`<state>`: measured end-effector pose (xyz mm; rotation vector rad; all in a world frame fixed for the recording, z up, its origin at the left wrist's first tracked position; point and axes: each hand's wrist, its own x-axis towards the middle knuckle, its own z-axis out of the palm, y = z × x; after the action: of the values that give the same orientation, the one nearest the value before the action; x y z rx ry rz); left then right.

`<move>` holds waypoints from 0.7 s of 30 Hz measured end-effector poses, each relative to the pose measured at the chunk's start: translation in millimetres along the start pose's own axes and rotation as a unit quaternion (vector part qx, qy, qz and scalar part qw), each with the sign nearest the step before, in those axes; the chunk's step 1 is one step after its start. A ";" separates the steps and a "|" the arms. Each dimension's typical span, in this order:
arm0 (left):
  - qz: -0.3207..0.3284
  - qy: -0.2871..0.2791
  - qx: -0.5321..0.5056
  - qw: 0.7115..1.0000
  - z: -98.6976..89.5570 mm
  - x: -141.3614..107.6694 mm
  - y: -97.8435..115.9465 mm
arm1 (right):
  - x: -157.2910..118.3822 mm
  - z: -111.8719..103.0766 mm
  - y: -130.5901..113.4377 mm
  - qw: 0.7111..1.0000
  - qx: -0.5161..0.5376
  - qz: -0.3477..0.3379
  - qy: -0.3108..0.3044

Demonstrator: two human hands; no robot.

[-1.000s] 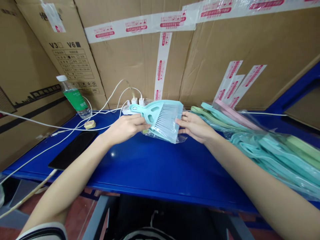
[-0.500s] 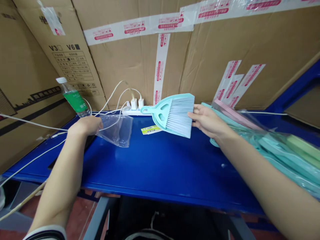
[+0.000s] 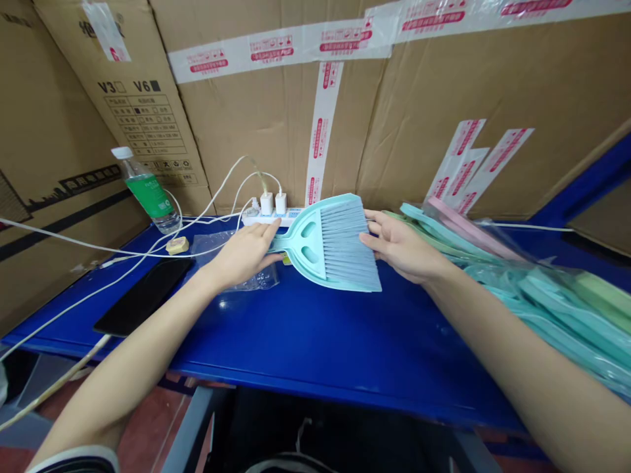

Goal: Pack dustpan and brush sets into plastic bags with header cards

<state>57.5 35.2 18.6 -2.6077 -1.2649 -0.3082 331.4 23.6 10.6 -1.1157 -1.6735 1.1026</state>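
Backdrop: corrugated cardboard cartons stacked up against the bench, seams covered in white-and-red printed packing tape. Carton on the left has a printed spec panel with V3/V6 boxes. Bench: glossy blue top, grey metal legs. Reddish floor below. Light is even, small glare spot on the bench top.

My left hand lies palm-down with its fingers over the neck of the teal hand broom, and my right hand spreads against the bristle end, with both wrists low.
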 end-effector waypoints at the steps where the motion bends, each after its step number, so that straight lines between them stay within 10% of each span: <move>1: 0.013 -0.005 -0.018 1.000 6.4 2.4 2.2 | -0.1 -1.6 -0.2 1.000 -0.011 0.006 -0.016; 5: 0.049 0.009 -0.065 0.997 17.3 3.7 3.9 | -1.7 -7.2 -4.5 0.987 -0.139 -0.036 0.066; 8: 0.048 0.017 -0.058 0.997 17.2 2.2 8.3 | -8.7 -2.2 -11.8 0.902 -0.331 -0.211 0.179; 11: 0.034 0.022 -0.040 0.998 16.6 0.8 20.5 | -19.0 13.7 -16.4 0.828 -0.455 -0.319 0.077; 15: 0.025 0.043 -0.039 0.998 16.6 -0.3 36.6 | -25.7 33.9 -11.4 0.769 -0.546 -0.331 -0.024; 21: -0.030 0.134 -0.093 0.986 19.4 2.6 28.2 | -18.9 24.3 -12.6 0.766 -0.602 -0.226 0.028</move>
<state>83.1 25.8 -2.3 -2.5682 -1.2741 -0.7942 310.9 -2.5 12.8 -1.2781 -2.4525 -0.4847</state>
